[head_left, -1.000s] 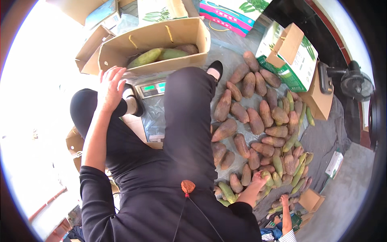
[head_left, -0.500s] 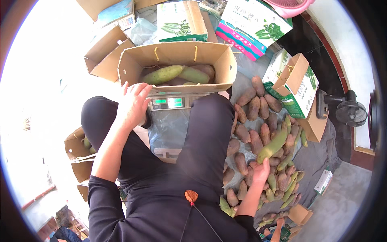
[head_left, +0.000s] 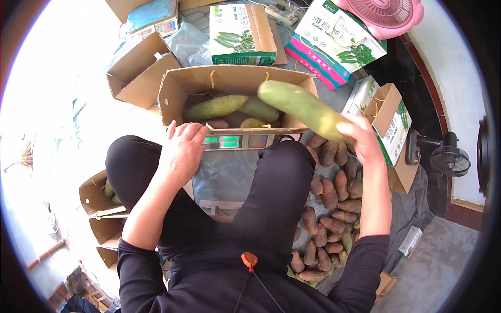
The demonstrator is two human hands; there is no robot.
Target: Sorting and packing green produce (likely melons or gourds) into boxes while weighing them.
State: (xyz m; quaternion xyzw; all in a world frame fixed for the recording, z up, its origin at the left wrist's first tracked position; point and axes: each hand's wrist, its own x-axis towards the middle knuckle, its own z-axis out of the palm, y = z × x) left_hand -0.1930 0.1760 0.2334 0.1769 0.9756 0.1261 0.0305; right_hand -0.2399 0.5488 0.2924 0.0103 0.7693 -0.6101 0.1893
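Observation:
My right hand [head_left: 361,138] grips the lower end of a long green radish [head_left: 297,107], tilted over the right side of an open cardboard box [head_left: 237,77]. Fingers stretched, my left hand [head_left: 183,148] rests on the box's near rim at its left corner. Inside the box lie green radishes [head_left: 216,107] and a few darker, reddish-brown ones, partly in shadow. The box stands on a scale [head_left: 229,142] with a lit green display, whose front edge shows between my knees.
Many reddish-brown radishes [head_left: 330,194] lie on the floor at my right. Printed cartons [head_left: 240,31] stand beyond the box, beside an open box [head_left: 141,68]. A pink fan [head_left: 383,15] and a black fan [head_left: 450,156] are at the right. Another box [head_left: 99,195] is at my left.
My right hand has lifted the green radish from above the floor pile up and forward to the box's right side. The left hand stays at the box rim.

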